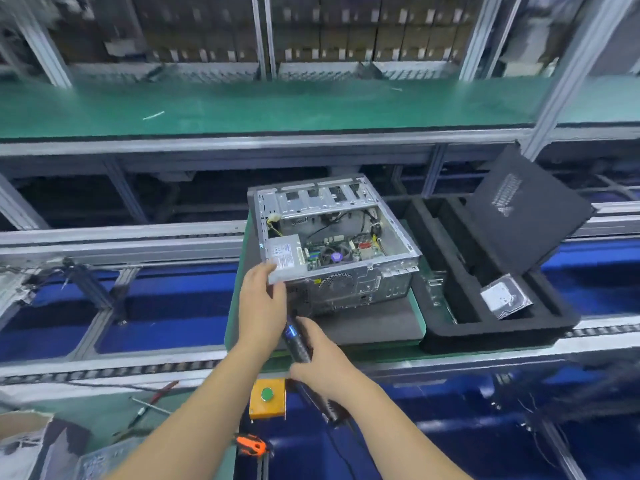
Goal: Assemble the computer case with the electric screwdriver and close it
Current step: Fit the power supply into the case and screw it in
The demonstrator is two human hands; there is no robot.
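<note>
An open silver computer case (pixel 377 271) lies on its side on a grey mat, its motherboard and cables showing from above. My left hand (pixel 261 306) holds the case's near left corner, by the power supply (pixel 285 254). My right hand (pixel 320 362) grips the black and blue electric screwdriver (pixel 296 337), whose tip points at the case's rear face just below that corner. The tip itself is hidden behind my left hand. The dark side panel (pixel 523 209) leans upright at the right, standing in a black foam tray.
The black foam tray (pixel 485 327) to the right of the case holds a bagged hard drive (pixel 505 297). A yellow box with a green button (pixel 267 396) sits near my wrists. Hand tools (pixel 152 407) lie at the lower left, orange pliers (pixel 251 445) below.
</note>
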